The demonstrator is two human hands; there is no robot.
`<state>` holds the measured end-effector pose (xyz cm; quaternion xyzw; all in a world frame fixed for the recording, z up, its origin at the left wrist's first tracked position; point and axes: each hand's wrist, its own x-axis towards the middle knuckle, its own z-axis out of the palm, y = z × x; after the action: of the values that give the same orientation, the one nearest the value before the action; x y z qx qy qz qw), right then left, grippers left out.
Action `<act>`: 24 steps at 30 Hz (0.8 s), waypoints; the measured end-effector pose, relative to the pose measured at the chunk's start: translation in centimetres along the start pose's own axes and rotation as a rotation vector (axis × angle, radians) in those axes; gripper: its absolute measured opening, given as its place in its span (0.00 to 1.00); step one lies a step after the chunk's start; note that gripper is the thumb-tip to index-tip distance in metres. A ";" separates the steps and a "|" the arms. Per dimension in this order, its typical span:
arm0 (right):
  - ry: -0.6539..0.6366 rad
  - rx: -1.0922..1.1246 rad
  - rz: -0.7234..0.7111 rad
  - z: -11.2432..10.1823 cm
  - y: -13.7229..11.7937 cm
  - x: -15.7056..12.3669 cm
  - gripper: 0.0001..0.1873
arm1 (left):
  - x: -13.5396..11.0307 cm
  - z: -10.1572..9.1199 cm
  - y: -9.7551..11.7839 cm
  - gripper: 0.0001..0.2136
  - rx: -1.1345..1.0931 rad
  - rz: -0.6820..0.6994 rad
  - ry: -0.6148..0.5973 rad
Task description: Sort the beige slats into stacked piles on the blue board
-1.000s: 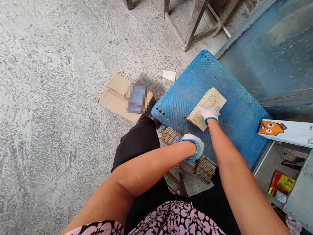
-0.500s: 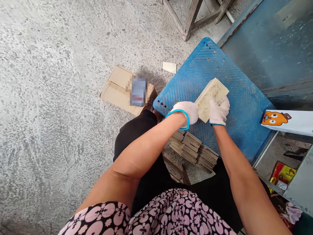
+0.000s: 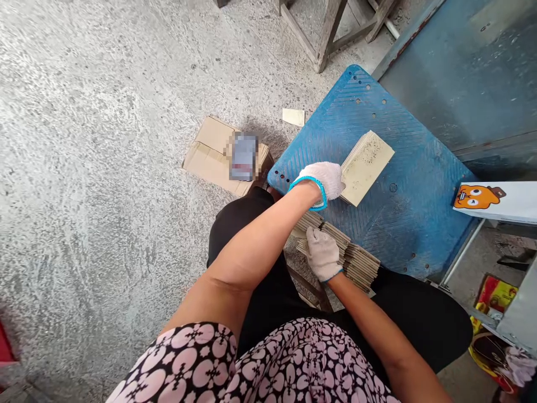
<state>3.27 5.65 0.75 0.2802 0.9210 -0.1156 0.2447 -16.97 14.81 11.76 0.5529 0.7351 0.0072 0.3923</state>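
Note:
On the blue platform [image 3: 413,151] lies a neat pile of thin, pale rectangular sheets [image 3: 369,166], its top one dotted with dark specks. My left hand [image 3: 322,180], in a white knit glove with a blue cuff, is curled against the pile's left side. Its fingertips are hidden, so what it may hold does not show. Nearer my lap, my gloved right hand [image 3: 324,254] is closed over the left part of the stacked brownish sheets [image 3: 361,267], fingers bent around a pale sheet [image 3: 298,233] there.
A cardboard box [image 3: 210,157] with a blurred phone-like item [image 3: 244,157] on it stands left of the platform. A loose pale piece [image 3: 293,117] lies on the floor. At right is a white box [image 3: 503,201] with an orange cartoon; wooden legs [image 3: 327,39] stand behind.
My right hand has left the top of the pile on the platform and moved down and left to the stacked sheets near my lap. My left hand stays beside the pile.

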 end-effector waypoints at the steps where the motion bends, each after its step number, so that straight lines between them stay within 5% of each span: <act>1: 0.014 -0.015 0.004 0.4 -0.1 0.1 0.19 | 0.1 0.1 0.0 0.22 -0.001 -0.001 -0.006; 17: 0.059 0.060 -0.008 2.4 -1.4 -0.5 0.31 | 0.3 0.6 0.5 0.21 0.005 0.036 -0.034; 24: 0.093 0.047 -0.071 2.3 -1.9 -1.4 0.24 | 0.5 0.9 0.7 0.22 0.022 0.041 -0.055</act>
<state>4.07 2.62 -0.38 0.2582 0.9377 -0.1326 0.1909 -15.97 15.08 11.20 0.5721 0.7126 -0.0078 0.4060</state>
